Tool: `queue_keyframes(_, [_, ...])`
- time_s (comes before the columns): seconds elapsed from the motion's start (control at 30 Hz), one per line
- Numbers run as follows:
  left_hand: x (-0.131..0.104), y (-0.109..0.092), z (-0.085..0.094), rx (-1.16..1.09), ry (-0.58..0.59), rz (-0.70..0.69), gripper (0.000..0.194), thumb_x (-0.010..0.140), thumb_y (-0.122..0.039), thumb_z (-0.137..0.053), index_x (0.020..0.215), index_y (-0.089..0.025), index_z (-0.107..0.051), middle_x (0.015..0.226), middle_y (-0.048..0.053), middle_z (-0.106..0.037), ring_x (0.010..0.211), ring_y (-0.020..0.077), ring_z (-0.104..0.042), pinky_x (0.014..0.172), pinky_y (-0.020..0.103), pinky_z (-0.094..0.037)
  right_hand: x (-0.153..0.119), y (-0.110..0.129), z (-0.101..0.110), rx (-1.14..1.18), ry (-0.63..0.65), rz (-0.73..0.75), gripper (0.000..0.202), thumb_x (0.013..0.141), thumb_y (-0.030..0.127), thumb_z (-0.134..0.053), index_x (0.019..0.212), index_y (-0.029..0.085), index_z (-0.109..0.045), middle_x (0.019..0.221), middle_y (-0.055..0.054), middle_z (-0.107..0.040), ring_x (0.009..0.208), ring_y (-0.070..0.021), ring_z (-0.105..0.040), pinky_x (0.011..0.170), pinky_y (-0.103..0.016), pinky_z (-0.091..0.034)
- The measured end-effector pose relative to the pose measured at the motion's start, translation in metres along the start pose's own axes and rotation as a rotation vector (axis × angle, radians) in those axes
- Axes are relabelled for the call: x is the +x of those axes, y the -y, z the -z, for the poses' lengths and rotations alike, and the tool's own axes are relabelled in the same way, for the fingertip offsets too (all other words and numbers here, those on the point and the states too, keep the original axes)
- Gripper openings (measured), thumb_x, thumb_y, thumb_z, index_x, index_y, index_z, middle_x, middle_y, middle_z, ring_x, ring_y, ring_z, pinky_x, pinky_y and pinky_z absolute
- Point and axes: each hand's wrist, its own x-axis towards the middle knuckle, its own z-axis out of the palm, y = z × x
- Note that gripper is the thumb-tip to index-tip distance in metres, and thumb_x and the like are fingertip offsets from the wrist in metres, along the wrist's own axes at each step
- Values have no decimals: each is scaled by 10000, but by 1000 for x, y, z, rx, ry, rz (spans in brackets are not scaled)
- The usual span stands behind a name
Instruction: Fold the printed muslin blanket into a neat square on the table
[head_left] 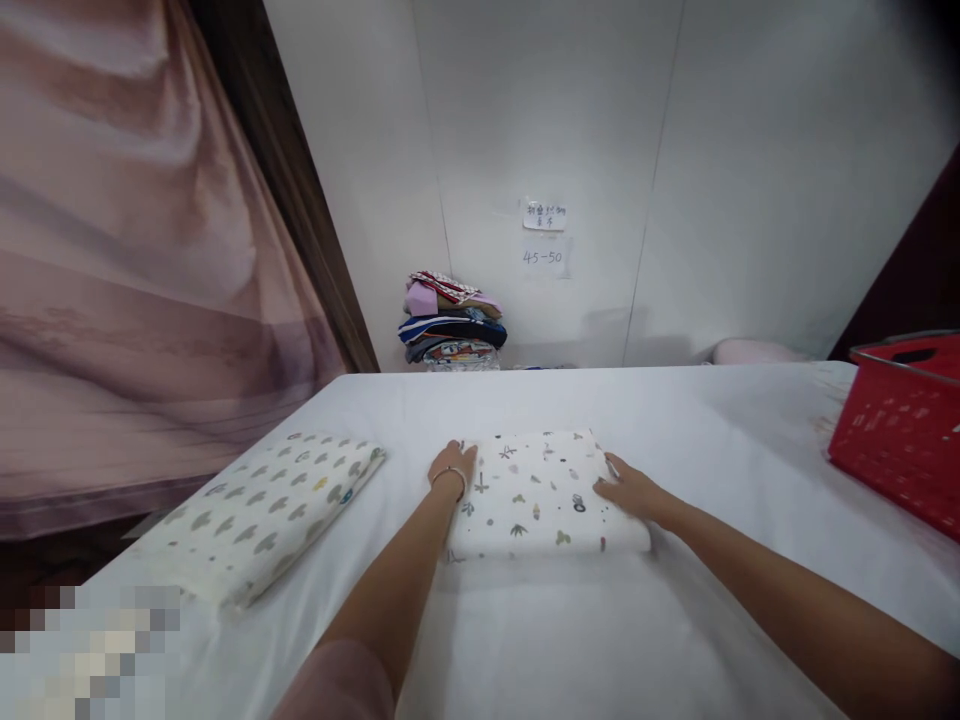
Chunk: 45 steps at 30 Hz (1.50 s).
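A folded white cloth [536, 495] with small grey, green and dark prints lies flat in front of me on the white-covered table. At its left edge is my left hand [452, 466], a bracelet at the wrist, its thumb against the cloth's side. My right hand [630, 490] grips the opposite edge, thumb on top and fingers partly hidden at the far side. To the left lies another folded cloth [277, 500], white with grey leaf-like or heart-like prints, touched by neither hand.
A red basket [900, 430] with a metal handle stands at the right. Behind the table's far edge rises a stack of folded clothes [452, 325]. A pink curtain [150, 250] hangs at left, and paper notes [544, 257] are stuck to the wall.
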Motion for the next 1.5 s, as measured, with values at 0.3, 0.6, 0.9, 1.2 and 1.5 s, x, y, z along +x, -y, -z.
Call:
queue_keyframes(0.3, [-84, 0, -24, -174, 340, 12, 354, 762, -422, -531, 1009, -170, -504, 800, 56, -672, 597, 144, -619, 542, 240, -469, 54, -18, 71, -315, -163, 192, 734, 717, 280, -555, 1382, 198, -255, 1074, -100, -604, 931, -254, -574, 804, -347, -424])
queue_keyframes(0.6, [-108, 6, -17, -113, 254, -204, 633, 702, -682, -418, 1067, -183, -554, 1022, 93, -614, 844, 202, -593, 698, 267, -446, 16, -35, 64, -296, -521, 324, 542, 791, 350, -449, 1299, 167, -402, 1298, -93, -455, 1203, -265, -389, 997, -398, -312])
queue_keyframes(0.9, [-119, -20, -35, -35, 197, -363, 342, 823, -454, -364, 888, -216, -600, 895, 34, -650, 819, 177, -576, 698, 263, -402, -64, -52, 26, 743, -373, -178, 867, 695, 494, -604, 1391, 202, -178, 1399, -147, -285, 1151, -266, -457, 790, -338, -505])
queue_keyframes(1.2, [-177, -9, -49, -163, 430, -424, 363, 725, -555, -494, 737, -212, -611, 725, 6, -649, 709, 170, -584, 584, 239, -404, -15, -51, 64, 142, -462, 29, 629, 717, 366, -578, 1301, 216, -398, 1325, -101, -423, 1129, -294, -464, 932, -446, -385])
queue_keyframes(1.5, [-96, -49, -59, -318, 131, -302, 272, 819, -366, -439, 925, -184, -611, 968, 45, -642, 897, 168, -580, 791, 250, -413, 47, 43, 31, -216, -153, 381, 360, 822, 271, -432, 1142, 179, -570, 1212, -80, -542, 1126, -243, -481, 963, -372, -367])
